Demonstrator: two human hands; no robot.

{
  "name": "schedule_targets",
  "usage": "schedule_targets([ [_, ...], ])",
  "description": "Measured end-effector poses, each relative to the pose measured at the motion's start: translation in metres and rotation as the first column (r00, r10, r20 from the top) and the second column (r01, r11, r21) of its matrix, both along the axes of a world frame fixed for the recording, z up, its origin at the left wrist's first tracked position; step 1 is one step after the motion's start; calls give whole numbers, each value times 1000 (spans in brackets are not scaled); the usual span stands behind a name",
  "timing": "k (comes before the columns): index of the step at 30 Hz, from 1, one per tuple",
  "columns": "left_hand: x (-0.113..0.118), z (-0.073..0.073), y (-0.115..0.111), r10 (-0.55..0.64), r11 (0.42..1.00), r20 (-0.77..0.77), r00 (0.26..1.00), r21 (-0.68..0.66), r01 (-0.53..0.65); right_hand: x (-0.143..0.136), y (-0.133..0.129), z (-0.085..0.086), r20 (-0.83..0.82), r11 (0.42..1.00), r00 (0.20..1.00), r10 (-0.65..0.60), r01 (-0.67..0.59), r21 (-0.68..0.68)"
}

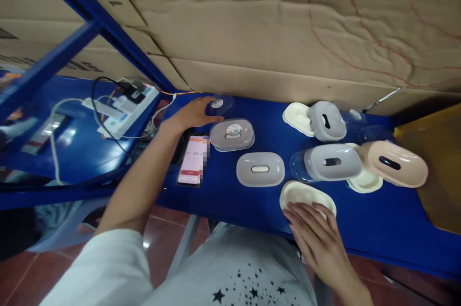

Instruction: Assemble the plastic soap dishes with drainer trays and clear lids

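Note:
At the back of the blue table, my left hand (196, 113) has its thumb and fingers around the left end of a clear plastic lid (225, 104) with a round sticker. Just in front lies a grey oval box (234, 140) under a clear lid with a sticker. My right hand (317, 234) rests with fingers stretched over the near rim of a cream moulded oval tray (306, 191). Between the hands sits a grey oval lid with a cream-filled slot (260, 163). Under the right palm the tray is hidden.
Grey slotted covers (336, 159), a pink slotted cover (406, 157), cream trays (297, 116) and clear lids stand at right. A phone showing a timer (194, 159) lies left of centre. Beyond the blue frame is a power strip (126, 114). Cardboard (230, 27) walls the back.

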State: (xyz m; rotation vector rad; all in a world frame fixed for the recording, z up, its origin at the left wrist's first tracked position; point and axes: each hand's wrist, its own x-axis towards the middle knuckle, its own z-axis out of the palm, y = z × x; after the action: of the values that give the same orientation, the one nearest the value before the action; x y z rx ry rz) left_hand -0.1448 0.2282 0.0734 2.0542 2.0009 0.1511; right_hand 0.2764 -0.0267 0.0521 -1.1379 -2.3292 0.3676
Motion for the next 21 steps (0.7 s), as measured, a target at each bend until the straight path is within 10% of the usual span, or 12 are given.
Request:
schedule_targets([
  [3, 5, -5, 8, 4, 999, -12, 1000, -48, -5, 18, -21, -34, 96, 998, 995, -32, 26, 59],
  [8, 5, 14, -3, 41, 999, -18, 999, 35, -40, 54, -13, -37, 173, 999, 984, -40, 34, 39],
  [14, 54, 49, -116, -313, 879, 150, 938, 419, 226, 73, 11, -27, 107, 984, 983, -152, 140, 111],
  [17, 103, 31, -171, -403, 870, 177, 898, 379, 315, 49, 24, -21, 13, 975, 981, -191, 189, 120],
  [21, 134, -6, -191, -418, 881, 187, 889, 322, 346, -1, 47, -11, 19, 995, 995, -97, 97, 10],
])
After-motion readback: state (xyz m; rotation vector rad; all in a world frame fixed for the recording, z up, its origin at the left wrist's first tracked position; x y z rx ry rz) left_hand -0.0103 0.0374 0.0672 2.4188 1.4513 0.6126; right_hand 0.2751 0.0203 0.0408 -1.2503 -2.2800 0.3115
